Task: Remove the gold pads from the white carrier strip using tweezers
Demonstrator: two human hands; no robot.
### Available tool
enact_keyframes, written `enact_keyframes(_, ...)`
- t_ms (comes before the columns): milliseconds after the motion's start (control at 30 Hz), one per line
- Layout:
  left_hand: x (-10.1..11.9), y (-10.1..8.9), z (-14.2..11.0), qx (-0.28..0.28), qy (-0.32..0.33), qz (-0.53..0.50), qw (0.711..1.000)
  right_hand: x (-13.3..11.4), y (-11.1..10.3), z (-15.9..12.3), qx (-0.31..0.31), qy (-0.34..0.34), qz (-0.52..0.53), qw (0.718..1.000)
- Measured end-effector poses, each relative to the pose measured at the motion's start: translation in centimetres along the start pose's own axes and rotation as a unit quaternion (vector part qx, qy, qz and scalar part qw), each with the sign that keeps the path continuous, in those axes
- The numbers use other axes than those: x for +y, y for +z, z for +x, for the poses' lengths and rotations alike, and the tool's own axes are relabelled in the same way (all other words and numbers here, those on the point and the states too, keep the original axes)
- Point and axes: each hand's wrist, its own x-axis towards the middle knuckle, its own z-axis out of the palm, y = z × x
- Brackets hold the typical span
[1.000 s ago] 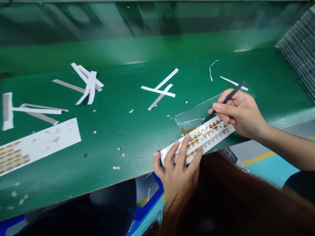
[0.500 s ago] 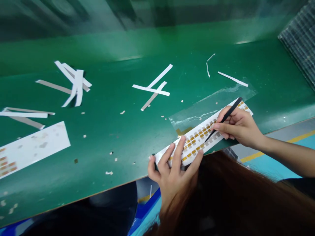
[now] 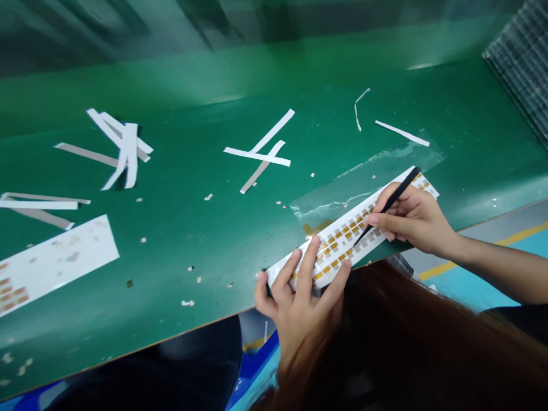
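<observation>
A white backing strip (image 3: 342,245) with rows of small gold and grey pads lies across the bench edge. My left hand (image 3: 297,308) grips its lower left end, with the fingers spread over the pads. My right hand (image 3: 411,217) rests on the strip's far end and holds black tweezers (image 3: 391,198) like a pen. Their tip touches the strip among the pads. The pads under my fingers are hidden.
Long dark hair (image 3: 406,342) hangs across the lower right. Clear plastic film (image 3: 368,182) lies under the strip on the green bench (image 3: 192,240). White paper offcuts (image 3: 257,155), a padded sheet (image 3: 55,262) and small scraps lie around. A blue crate (image 3: 257,354) sits below the edge.
My right hand has dropped onto the strip, and the tweezer tip has moved down onto the pads. The strip's far end now shows past that hand. The whole view has drifted slightly.
</observation>
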Motion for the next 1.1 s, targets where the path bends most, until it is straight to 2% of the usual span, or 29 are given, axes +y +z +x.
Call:
enact_keyframes(100,0.0,0.0,0.0,0.004,0.008,0.003,1.0,0.2,-0.1,0.0,0.0,-0.004,0.008,1.0)
enact_keyframes(267,0.2,0.1,0.0,0.017,-0.015,-0.008,1.0,0.3,-0.2,0.1,-0.002,-0.004,0.017,1.0)
enact_keyframes(500,0.4,0.1,0.3,0.005,-0.008,0.024,1.0,0.4,-0.2,0.0,-0.002,0.0,0.02,1.0)
enact_keyframes(700,0.9,0.1,0.5,0.02,-0.022,0.026,0.999,-1.0,-0.1,0.6,0.041,-0.017,0.075,0.996)
enact_keyframes(833,1.1,0.0,0.5,0.017,-0.022,0.014,1.0,-1.9,0.6,2.1,0.027,-0.032,0.016,0.999)
enact_keyframes(967,1.1,0.0,0.5,0.019,-0.025,0.01,0.999,-1.1,1.0,3.7,0.024,0.003,-0.024,0.999)
enact_keyframes(1100,1.0,0.2,0.5,0.031,-0.028,0.01,0.999,-0.3,1.0,4.0,0.04,-0.008,-0.02,0.999)
